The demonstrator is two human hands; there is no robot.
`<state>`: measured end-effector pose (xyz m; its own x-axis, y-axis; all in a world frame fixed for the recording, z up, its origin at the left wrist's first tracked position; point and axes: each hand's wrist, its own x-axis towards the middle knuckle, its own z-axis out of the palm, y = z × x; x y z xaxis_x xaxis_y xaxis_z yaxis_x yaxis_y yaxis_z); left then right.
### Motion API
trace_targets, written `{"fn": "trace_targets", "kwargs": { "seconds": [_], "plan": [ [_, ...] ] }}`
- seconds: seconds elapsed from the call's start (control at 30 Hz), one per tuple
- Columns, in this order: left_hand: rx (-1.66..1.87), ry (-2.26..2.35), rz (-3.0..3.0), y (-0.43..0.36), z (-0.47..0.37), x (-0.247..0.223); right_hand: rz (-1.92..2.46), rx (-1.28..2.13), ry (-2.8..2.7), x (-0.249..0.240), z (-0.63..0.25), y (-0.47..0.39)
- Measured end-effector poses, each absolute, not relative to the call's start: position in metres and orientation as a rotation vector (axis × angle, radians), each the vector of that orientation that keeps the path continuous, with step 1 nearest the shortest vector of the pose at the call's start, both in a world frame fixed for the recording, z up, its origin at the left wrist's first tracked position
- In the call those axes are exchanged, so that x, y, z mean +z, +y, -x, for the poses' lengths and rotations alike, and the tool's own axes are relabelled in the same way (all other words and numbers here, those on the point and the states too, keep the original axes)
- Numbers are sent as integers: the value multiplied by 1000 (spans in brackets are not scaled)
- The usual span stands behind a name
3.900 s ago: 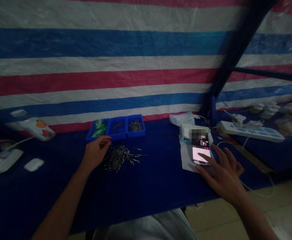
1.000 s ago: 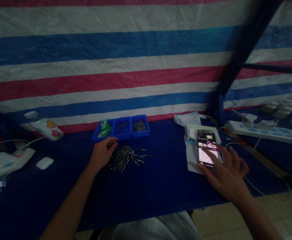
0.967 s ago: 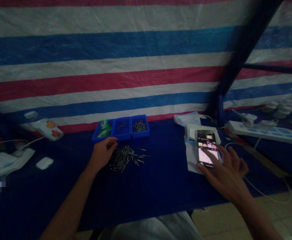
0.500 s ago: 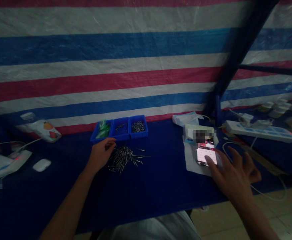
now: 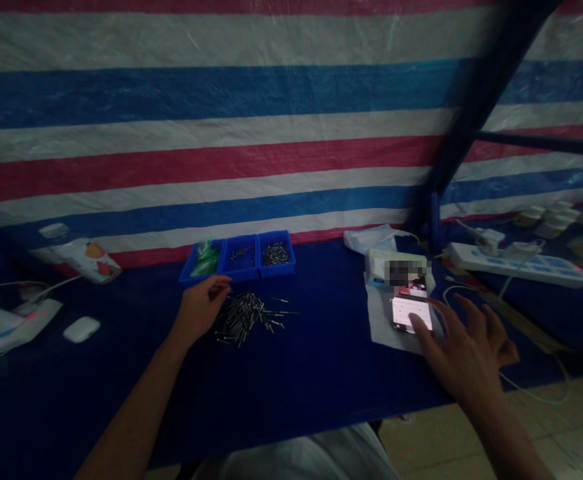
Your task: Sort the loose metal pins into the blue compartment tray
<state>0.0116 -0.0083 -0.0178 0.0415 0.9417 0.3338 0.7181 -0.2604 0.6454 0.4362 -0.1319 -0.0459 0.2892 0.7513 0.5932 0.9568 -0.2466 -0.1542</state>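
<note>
Right hand (image 5: 464, 347) shifted rightward since a second ago, thumb now over the lit phone (image 5: 411, 308).
Spread wide, thumb at lower screen, contact uncertain; phone above white paper (image 5: 377, 323), far end masked, by a box (image 5: 376, 269). Left hand (image 5: 202, 308): narrow, curled, beside the heap of metal pins (image 5: 244, 319) on the counter (image 5: 316, 363); cannot tell whether it holds any. Beyond: three blue trays (image 5: 277, 270) abreast, green bag (image 5: 205, 261) in the leftmost.

A red, white and blue striped sheet (image 5: 251, 93) hangs behind the counter (image 5: 316, 373), with a fruit-labelled bottle (image 5: 88, 259) and white case (image 5: 82, 329) at left and a power strip (image 5: 521, 265) near small jars (image 5: 555, 223) at right.
</note>
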Motion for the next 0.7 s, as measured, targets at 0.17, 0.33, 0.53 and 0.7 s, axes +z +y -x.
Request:
{"fn": "trace_targets", "kwargs": {
  "seconds": [0.17,0.33,0.53,0.7],
  "plan": [
    [1045,1701,-2011,-8,-13,-16,2096,-549,-1546,-44,-435,-132],
    [1042,1694,-2031,-9,-11,-17,2087,-528,-1710,-40,-427,-123],
    [1061,1703,-2027,-8,-10,-16,2057,-528,-1769,-39,-420,-123],
    [1061,1696,-2022,-9,-10,-16,1977,-507,-1788,-42,-417,-139]
  ]
}}
